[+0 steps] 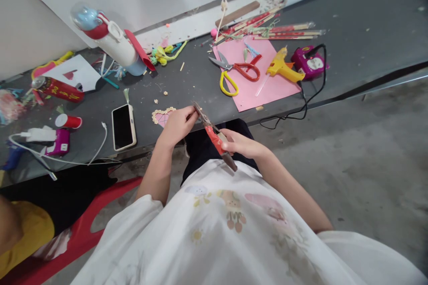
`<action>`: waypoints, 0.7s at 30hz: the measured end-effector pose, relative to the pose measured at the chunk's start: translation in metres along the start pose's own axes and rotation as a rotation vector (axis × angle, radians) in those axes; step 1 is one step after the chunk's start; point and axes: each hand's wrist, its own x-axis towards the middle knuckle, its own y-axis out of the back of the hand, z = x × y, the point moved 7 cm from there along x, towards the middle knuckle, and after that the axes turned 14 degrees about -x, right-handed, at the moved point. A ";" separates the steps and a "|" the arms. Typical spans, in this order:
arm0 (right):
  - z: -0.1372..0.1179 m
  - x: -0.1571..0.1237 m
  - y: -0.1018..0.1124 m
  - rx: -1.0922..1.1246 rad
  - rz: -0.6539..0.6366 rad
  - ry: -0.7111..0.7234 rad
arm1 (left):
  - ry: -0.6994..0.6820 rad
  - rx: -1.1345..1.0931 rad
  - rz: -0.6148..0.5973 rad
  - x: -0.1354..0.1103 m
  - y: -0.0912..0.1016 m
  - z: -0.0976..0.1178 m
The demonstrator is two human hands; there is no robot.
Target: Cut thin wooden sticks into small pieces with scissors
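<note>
My right hand (239, 141) is wrapped around the red handle of a pair of pliers (214, 137), a metal hand tool whose jaws point up and to the left. At the tip of those jaws, my left hand (180, 124) is closed with fingertips pinched together. What sits between them is too small or hidden to make out. Partly covered by the left hand, a pink paper heart (162, 118) edged with small pale pieces lies at the table edge. Two tiny pale pieces (165, 93) lie above it.
Scissors (247, 71) and a yellow glue gun (284, 67) rest on pink paper (247, 103). A purple power block (310, 62) trails a cable. Left are a phone (123, 127), thread spool (68, 121), red can (60, 90) and bottle (117, 46). Another person's knee (26, 227) is lower left.
</note>
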 end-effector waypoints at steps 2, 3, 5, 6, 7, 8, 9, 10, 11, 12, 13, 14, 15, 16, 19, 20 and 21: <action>0.002 0.001 0.000 -0.069 0.003 -0.029 | 0.000 0.004 -0.009 0.000 -0.001 -0.001; 0.003 0.001 0.000 -0.091 0.008 -0.041 | 0.001 0.007 -0.017 0.000 -0.002 -0.001; 0.006 0.001 0.000 -0.100 0.014 -0.059 | 0.001 0.013 -0.033 0.001 -0.004 -0.002; 0.007 0.001 0.000 -0.092 0.014 -0.062 | 0.001 0.016 -0.039 0.001 -0.005 -0.003; 0.008 0.002 -0.001 -0.082 0.017 -0.063 | 0.000 0.017 -0.046 0.001 -0.006 -0.003; 0.009 0.002 -0.001 -0.075 0.019 -0.065 | 0.001 0.019 -0.052 0.001 -0.006 -0.004; 0.009 0.002 -0.002 -0.071 0.023 -0.066 | 0.004 0.026 -0.057 0.002 -0.007 -0.005; 0.009 0.002 -0.003 -0.068 0.027 -0.066 | 0.008 0.038 -0.062 0.002 -0.008 -0.006; 0.008 0.002 -0.003 -0.062 0.037 -0.069 | 0.010 0.060 -0.071 0.002 -0.009 -0.006; 0.008 0.003 -0.004 -0.053 0.050 -0.075 | 0.007 0.093 -0.073 0.002 -0.009 -0.004; 0.007 0.004 -0.004 -0.040 0.068 -0.087 | -0.005 0.138 -0.056 0.002 -0.008 -0.002; 0.007 0.005 -0.003 -0.022 0.094 -0.102 | -0.029 0.188 -0.016 0.001 -0.005 0.003; 0.007 0.006 -0.002 -0.003 0.125 -0.117 | -0.061 0.233 0.045 -0.001 -0.001 0.009; 0.007 0.007 0.000 0.017 0.160 -0.129 | -0.093 0.263 0.124 -0.004 0.003 0.016; 0.006 0.012 0.006 0.057 0.239 -0.123 | -0.103 0.213 0.336 -0.016 0.013 0.029; 0.007 0.014 0.007 0.061 0.240 -0.116 | -0.059 0.147 0.358 -0.019 0.012 0.028; 0.008 0.015 0.009 0.070 0.242 -0.109 | 0.002 0.062 0.350 -0.022 0.008 0.024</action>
